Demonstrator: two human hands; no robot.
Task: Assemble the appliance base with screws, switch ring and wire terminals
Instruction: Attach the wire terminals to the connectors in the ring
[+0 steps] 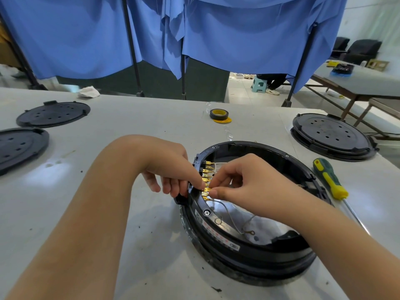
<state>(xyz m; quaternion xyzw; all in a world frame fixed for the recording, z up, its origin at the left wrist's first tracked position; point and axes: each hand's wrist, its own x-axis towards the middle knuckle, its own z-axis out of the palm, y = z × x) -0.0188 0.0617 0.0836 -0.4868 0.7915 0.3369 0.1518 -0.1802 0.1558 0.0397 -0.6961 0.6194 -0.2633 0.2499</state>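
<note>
A round black appliance base (259, 263) lies open-side up on the grey table, right of centre. A row of brass wire terminals (206, 180) lines its inner left wall, with thin white wires (229, 215) trailing across the shiny floor to a ring lug (251, 232). My left hand (171, 169) rests on the base's left rim, its index fingertip pressing on the terminal row. My right hand (240, 180) reaches in from the right and pinches one brass terminal near the lower end of the row.
A green and yellow screwdriver (330, 179) lies right of the base. Black tape roll (219, 114) sits further back. Black perforated covers lie at left (53, 113), far left (19, 146) and back right (331, 135). Blue cloth hangs behind the table.
</note>
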